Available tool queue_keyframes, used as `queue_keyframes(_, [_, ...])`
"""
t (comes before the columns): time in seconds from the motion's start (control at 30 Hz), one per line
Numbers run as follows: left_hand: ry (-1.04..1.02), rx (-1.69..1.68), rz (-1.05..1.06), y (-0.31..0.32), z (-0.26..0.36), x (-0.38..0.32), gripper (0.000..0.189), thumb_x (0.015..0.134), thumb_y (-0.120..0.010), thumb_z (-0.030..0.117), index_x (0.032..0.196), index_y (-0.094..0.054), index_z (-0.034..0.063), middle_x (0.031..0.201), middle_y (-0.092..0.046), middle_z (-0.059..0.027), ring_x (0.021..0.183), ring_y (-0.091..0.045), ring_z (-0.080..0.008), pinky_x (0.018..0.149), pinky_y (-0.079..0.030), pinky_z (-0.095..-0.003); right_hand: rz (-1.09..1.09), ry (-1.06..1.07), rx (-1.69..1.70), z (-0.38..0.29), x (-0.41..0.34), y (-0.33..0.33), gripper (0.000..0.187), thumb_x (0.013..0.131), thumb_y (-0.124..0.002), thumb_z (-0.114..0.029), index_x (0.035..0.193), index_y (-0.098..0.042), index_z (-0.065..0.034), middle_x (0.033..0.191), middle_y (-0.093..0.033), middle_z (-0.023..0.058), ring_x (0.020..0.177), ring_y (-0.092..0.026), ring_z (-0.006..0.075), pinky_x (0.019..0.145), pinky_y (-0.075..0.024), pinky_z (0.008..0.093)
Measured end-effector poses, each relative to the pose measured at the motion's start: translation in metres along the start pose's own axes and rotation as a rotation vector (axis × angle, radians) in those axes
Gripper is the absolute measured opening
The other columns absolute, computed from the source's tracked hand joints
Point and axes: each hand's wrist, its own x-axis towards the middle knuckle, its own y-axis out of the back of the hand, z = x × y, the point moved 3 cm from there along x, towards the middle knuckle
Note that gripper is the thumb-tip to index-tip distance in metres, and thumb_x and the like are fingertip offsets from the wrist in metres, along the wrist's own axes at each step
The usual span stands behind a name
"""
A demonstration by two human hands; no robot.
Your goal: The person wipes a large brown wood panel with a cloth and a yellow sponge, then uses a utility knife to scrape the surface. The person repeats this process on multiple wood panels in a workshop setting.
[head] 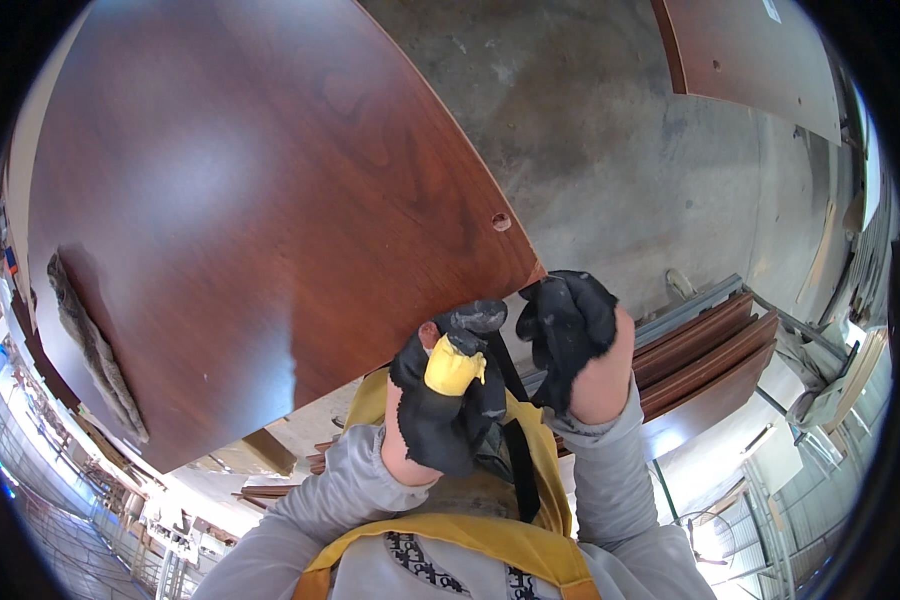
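Before me lies a large reddish-brown wood-grain panel (255,195) with a round hole (501,222) near its corner. My left hand (450,390), in a black glove, is curled over a yellow, crumpled piece of material (452,367) near the panel's front edge; a reddish fingertip or small piece shows beside it. My right hand (574,330), also gloved in black, has its bent fingers at the panel's corner, and whether it grips the corner is unclear. A grey fuzzy cloth or pad (97,345) rests on the panel's left part.
Reddish-brown panels (701,360) are stacked on a metal frame to the right. Another drilled panel (750,60) stands at the upper right, above the concrete floor (607,165). A cardboard box (266,452) sits under the large panel's front edge.
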Motion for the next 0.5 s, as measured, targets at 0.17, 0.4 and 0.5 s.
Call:
queue_keyframes(0.17, [-0.047,0.156,0.014,-0.001,0.002,0.0,0.047,0.096,-0.038,0.043,0.116,-0.054,0.0033,0.073,-0.056,-0.0015,0.057,-0.051,-0.009,0.053,-0.04,-0.0205,-0.046,0.323,-0.313,-0.013,-0.009,0.013,0.022,0.09,-0.047,-0.01,0.105,-0.058,0.0025,0.082,-0.061,0.0055,0.064,-0.052,0.0066,0.055,-0.0413,0.0195])
queue_keyframes(0.4, [0.046,0.041,-0.015,0.0,0.003,0.0,0.047,0.095,-0.041,0.042,0.115,-0.054,0.0028,0.073,-0.056,-0.0017,0.061,-0.052,-0.009,0.055,-0.041,-0.0201,-0.161,0.711,-0.897,-0.045,-0.002,0.014,0.033,0.076,-0.058,-0.001,0.109,-0.058,0.0011,0.101,-0.063,0.0158,0.088,-0.06,0.0318,0.082,-0.045,0.0351])
queue_keyframes(0.5, [0.095,-0.113,-0.012,0.0,0.003,0.0,0.046,0.095,-0.041,0.042,0.115,-0.054,0.002,0.074,-0.056,-0.0015,0.063,-0.053,-0.009,0.057,-0.042,-0.0204,-0.207,0.561,-0.925,-0.049,-0.001,0.012,0.035,0.073,-0.06,-0.001,0.108,-0.059,0.0002,0.103,-0.062,0.0166,0.092,-0.059,0.034,0.083,-0.0447,0.0363])
